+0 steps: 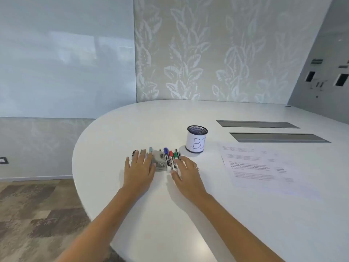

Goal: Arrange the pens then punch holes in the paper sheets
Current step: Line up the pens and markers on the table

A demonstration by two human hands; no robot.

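A row of pens and markers lies on the white table [170, 214]. Among them are a blue-capped marker [166, 151], a red-capped marker [171, 154] and a green-capped marker [175, 156]. A grey metal hole punch [160, 161] sits in the middle of the row. My left hand [138, 170] lies flat, fingers spread, over the pens left of the punch. My right hand [186, 172] lies flat to the right, its fingertips touching the markers' lower ends. Printed paper sheets [253, 167] lie to the right.
A black mesh pen cup [196, 141] wrapped in white paper marked "B" stands just behind the markers. Two grey cable slots [277, 138] are set into the table further right. The table's rounded edge falls away at the left, over patterned carpet.
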